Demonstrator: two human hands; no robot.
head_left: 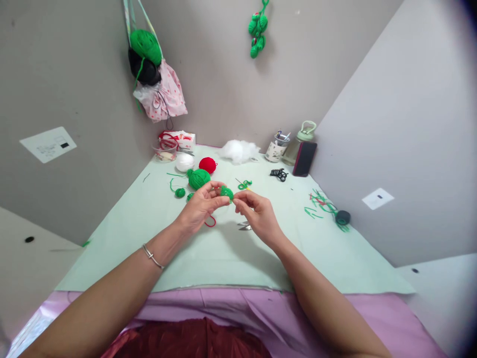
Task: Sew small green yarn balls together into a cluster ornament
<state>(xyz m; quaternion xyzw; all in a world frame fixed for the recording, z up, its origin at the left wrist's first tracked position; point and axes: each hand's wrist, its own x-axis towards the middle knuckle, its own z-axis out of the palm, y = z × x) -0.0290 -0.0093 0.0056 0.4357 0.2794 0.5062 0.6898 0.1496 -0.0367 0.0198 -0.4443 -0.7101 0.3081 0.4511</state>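
Between the thumb and fingers of my left hand (203,206) is a small green crochet piece (226,193), held above the middle of the table. My right hand (258,214) is closed in a pinch at the piece's right edge; what lies between those fingertips is too small to make out. Metal scissor blades (245,226) show on the table beside the right hand. A green yarn ball (198,179) sits just behind my left hand, with a small green crocheted ball (180,192) left of it. A red yarn loop (210,222) lies under the left hand.
White stuffing (238,151), a red yarn ball (207,165) and a white yarn ball (185,162) stand at the back. A pen cup (276,150), bottle (298,144), phone (304,159) and black claw clip (279,174) are back right. Yarn scraps (320,201) and black tape (342,217) lie right.
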